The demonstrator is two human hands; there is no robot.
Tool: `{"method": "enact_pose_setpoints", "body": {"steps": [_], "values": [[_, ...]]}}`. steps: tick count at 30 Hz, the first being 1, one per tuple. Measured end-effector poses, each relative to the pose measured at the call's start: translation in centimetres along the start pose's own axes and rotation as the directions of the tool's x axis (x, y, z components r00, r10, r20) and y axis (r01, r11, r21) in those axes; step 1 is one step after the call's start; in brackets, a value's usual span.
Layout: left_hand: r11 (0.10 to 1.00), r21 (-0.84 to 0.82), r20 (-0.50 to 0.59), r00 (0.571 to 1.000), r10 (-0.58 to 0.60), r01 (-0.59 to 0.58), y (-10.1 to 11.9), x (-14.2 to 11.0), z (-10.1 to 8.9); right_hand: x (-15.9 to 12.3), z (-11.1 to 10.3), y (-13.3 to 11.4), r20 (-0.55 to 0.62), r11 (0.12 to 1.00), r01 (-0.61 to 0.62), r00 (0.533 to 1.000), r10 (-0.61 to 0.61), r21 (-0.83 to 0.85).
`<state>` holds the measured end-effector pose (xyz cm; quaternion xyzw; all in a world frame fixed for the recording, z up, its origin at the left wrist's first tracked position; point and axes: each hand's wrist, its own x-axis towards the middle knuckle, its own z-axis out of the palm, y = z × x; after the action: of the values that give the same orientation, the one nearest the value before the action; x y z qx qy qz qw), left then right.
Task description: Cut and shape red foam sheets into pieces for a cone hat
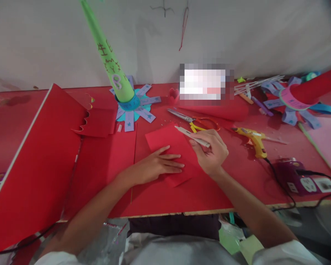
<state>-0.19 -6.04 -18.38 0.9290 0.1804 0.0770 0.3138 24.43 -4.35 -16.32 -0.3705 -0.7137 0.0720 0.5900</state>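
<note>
A sheet of red paper (pixel 165 138) lies at a slant on the red table in front of me. My left hand (pixel 161 163) rests flat on its lower part, fingers spread. In my right hand (pixel 212 151) is a white marker pen (pixel 193 137), gripped between thumb and fingers. The pen's tip points left, at the sheet's upper edge; I cannot tell whether it touches the paper. Just beyond the pen lie scissors (pixel 193 119) with orange and yellow handles.
A large red folded board (pixel 35 158) stands at left. Behind is a green paper cone (pixel 113 70) on a flower-shaped base. At right are a yellow glue gun (pixel 253 139), a purple power box (pixel 298 176) with cables, and a red cone (pixel 317 88). The table's front edge (pixel 182 213) is near me.
</note>
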Motion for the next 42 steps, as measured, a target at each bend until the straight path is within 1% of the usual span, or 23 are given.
{"method": "enact_pose_setpoints", "body": {"steps": [2,3,4,5,6,7,9,10,11,12,13,15,17,19,20,22,24,26,30,33,37,39,42], "values": [[0.999,0.011,-0.005,0.999,0.043,-0.043,0.1,0.3,0.6,-0.1,0.1,-0.1,0.062,0.991,-0.115,0.992,0.11,0.072],[0.998,0.046,-0.033,0.998,0.044,-0.043,0.1,0.4,0.8,-0.2,0.2,0.0,0.099,0.977,-0.176,0.981,0.164,0.12],[0.995,0.1,-0.081,0.996,0.03,-0.022,0.1,0.5,0.9,-0.3,0.2,0.0,0.134,0.956,-0.235,0.968,0.214,0.173],[0.986,0.164,-0.147,0.989,0.001,0.023,0.1,0.5,0.9,-0.4,0.2,0.0,0.158,0.93,-0.289,0.953,0.258,0.228],[0.97,0.225,-0.231,0.972,-0.041,0.094,0.0,0.5,0.9,-0.4,0.2,0.1,0.167,0.901,-0.332,0.941,0.295,0.281],[0.944,0.273,-0.328,0.94,-0.093,0.188,-0.2,0.3,0.7,-0.4,0.3,0.1,0.162,0.875,-0.36,0.932,0.324,0.324],[0.865,0.31,-0.497,0.843,-0.205,0.394,-0.7,-0.1,0.1,-0.3,0.3,0.3,0.137,0.839,-0.387,0.922,0.363,0.383],[0.823,0.311,-0.548,0.797,-0.253,0.475,-0.9,-0.3,-0.2,-0.2,0.3,0.3,0.123,0.827,-0.392,0.919,0.375,0.403],[0.792,0.315,-0.566,0.773,-0.286,0.523,-1.2,-0.5,-0.5,-0.1,0.4,0.5,0.114,0.817,-0.396,0.915,0.386,0.419],[0.778,0.325,-0.556,0.774,-0.303,0.538,-1.5,-0.7,-0.6,0.0,0.4,0.6,0.108,0.805,-0.401,0.912,0.395,0.437],[0.78,0.339,-0.527,0.793,-0.306,0.526,-1.7,-0.9,-0.7,0.1,0.4,0.8,0.104,0.792,-0.406,0.908,0.406,0.456],[0.809,0.363,-0.446,0.848,-0.285,0.463,-1.9,-0.9,-0.5,0.3,0.5,1.1,0.1,0.762,-0.421,0.897,0.431,0.492],[0.841,0.365,-0.381,0.888,-0.257,0.4,-1.9,-0.7,-0.1,0.3,0.6,1.2,0.117,0.725,-0.448,0.881,0.459,0.523],[0.86,0.349,-0.356,0.902,-0.246,0.372,-1.9,-0.4,0.1,0.2,0.7,1.2,0.155,0.684,-0.48,0.863,0.481,0.548],[0.861,0.336,-0.365,0.895,-0.256,0.382,-2.0,-0.3,0.1,0.1,0.8,1.1,0.177,0.668,-0.497,0.854,0.489,0.555],[0.843,0.3,-0.412,0.857,-0.309,0.447,-2.1,-0.3,-0.1,-0.1,1.0,0.9,0.208,0.652,-0.518,0.844,0.494,0.553],[0.811,0.265,-0.46,0.807,-0.369,0.522,-2.5,-0.6,-0.5,-0.3,1.1,0.8,0.219,0.659,-0.519,0.846,0.486,0.544],[0.792,0.244,-0.476,0.781,-0.405,0.56,-2.8,-1.0,-0.7,-0.3,1.2,0.8,0.214,0.666,-0.508,0.853,0.476,0.546],[0.79,0.236,-0.468,0.779,-0.419,0.566,-3.1,-1.2,-0.6,-0.2,1.1,0.8,0.206,0.659,-0.513,0.848,0.489,0.55],[0.803,0.251,-0.464,0.795,-0.391,0.541,-3.2,-0.6,-0.6,-0.2,1.4,1.0,0.217,0.671,-0.527,0.842,0.493,0.522],[0.833,0.272,-0.426,0.836,-0.346,0.483,-4.0,0.7,-1.9,-0.2,2.0,1.6,0.216,0.654,-0.533,0.837,0.504,0.537],[0.836,0.274,-0.427,0.839,-0.338,0.476,-4.5,1.3,-2.6,-0.1,2.1,2.0,0.201,0.654,-0.532,0.835,0.513,0.539],[0.815,0.289,-0.437,0.827,-0.355,0.502,-4.7,2.1,-3.0,0.3,1.9,2.4,0.16,0.688,-0.518,0.842,0.516,0.509]]}}
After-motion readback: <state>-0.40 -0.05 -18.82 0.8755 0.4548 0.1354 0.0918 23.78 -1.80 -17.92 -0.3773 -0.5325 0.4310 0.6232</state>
